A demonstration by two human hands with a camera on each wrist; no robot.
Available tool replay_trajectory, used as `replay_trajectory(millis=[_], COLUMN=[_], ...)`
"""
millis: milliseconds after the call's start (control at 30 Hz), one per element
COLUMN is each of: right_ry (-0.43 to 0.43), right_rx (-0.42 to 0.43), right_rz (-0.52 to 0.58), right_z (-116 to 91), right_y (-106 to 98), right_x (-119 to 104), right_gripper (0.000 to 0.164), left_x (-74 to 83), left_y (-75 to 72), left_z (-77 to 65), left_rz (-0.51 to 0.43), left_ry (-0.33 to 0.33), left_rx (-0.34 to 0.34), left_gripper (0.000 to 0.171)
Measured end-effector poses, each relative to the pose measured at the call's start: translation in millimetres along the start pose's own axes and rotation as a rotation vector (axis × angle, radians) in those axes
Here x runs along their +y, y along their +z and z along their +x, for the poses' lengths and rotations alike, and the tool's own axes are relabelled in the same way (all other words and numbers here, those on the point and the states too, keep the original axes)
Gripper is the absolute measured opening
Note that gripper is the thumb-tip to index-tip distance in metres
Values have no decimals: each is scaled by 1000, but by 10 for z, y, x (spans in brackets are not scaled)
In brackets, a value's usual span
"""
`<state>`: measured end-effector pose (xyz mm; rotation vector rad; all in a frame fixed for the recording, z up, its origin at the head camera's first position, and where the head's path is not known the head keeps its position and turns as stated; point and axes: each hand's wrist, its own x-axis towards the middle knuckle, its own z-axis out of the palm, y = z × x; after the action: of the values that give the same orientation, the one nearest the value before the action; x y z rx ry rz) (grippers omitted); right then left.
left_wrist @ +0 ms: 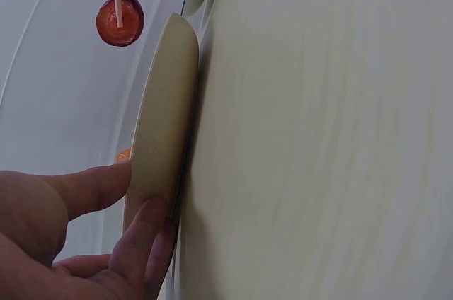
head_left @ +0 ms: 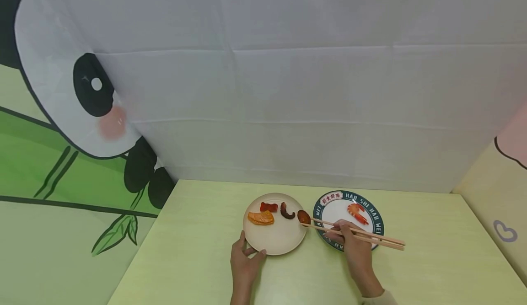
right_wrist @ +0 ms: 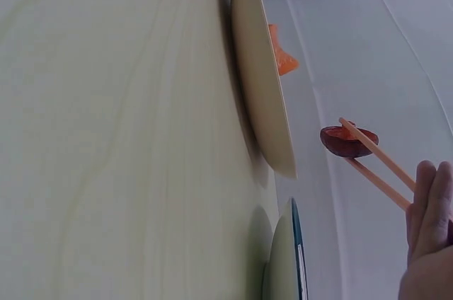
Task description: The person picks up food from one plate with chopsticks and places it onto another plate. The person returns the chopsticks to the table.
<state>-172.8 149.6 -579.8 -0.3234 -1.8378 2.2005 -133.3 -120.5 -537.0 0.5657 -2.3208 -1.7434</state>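
Observation:
My right hand (head_left: 350, 243) grips a pair of wooden chopsticks (head_left: 383, 240). Between their tips is a dark reddish-brown oval piece of food (head_left: 303, 217), held up near the right rim of a beige plate (head_left: 284, 243). In the left wrist view, the reddish inner face of that piece (left_wrist: 119, 22) shows, raised off the plate. My left hand (head_left: 245, 261) pinches the plate's near-left rim, thumb over the edge and fingers at its outer side. On the plate lie an orange ridged piece (head_left: 261, 218), a red piece (head_left: 269, 207) and a dark curled piece (head_left: 287, 211).
A white plate with a dark green lettered rim (head_left: 379, 220) stands just right of the beige one, partly behind my right hand. One orange shrimp (head_left: 357, 213) lies on it. Pale wood table (head_left: 444, 250) extends around both plates, with a white cloth backdrop (head_left: 309, 90) behind.

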Motion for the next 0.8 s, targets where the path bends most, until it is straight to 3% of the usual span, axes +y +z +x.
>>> replay_trajectory(millis=[300,400,633,800], right_ry=[-4,-8,-48,-72], right_rx=[37,43,6,-12], right_rz=[-15,-37,61,72], right_z=[1,7,-25,-17], right_y=[-47,-76,-124,-163], right_x=[-28,-3,-117,-146], right_gripper=[60,58,51,46], left_x=[16,17,25,29], left_y=[-5,-9,-7,-1], left_z=[-9,-13,-17,-15], left_rz=[-2,-10,-15,-8], left_ry=[0,-1,23,15], left_rx=[2,2,3,12], left_gripper=[86,86,85,86])
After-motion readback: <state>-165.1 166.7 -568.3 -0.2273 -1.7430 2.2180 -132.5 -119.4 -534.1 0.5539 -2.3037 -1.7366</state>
